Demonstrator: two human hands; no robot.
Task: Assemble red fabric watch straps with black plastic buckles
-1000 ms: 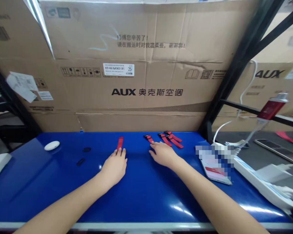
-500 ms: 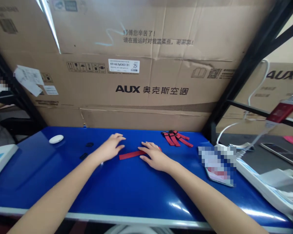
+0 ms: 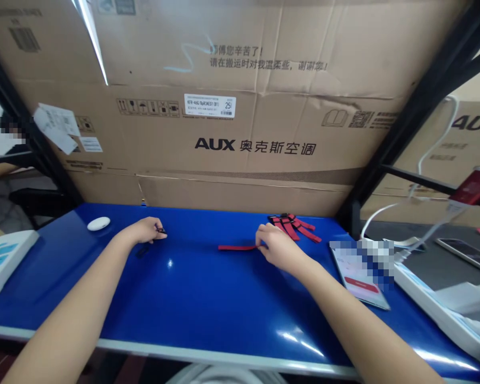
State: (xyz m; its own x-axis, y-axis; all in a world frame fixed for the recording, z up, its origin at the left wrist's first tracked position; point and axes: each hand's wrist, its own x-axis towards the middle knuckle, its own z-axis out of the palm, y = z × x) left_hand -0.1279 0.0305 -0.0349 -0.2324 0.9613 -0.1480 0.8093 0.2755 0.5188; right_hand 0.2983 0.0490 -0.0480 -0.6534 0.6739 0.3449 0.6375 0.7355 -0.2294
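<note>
Just left of the middle of the blue table, my left hand is closed, with a small black buckle pinched at its fingertips. A second small black piece lies on the table below that hand. My right hand pinches the right end of a red strap, which stretches out leftward along the table, seen nearly edge-on. Behind my right hand lies a bunch of red straps with black buckles, partly covered by the hand.
A large cardboard box walls off the back. On the left are a white oval object and a white-and-blue box. At right lie a phone, a power strip and cables. A person's arm shows at far left.
My left hand moved left and took hold of a black buckle from the table. My right hand, earlier spread over the red strap, moved right and now pinches its end.
</note>
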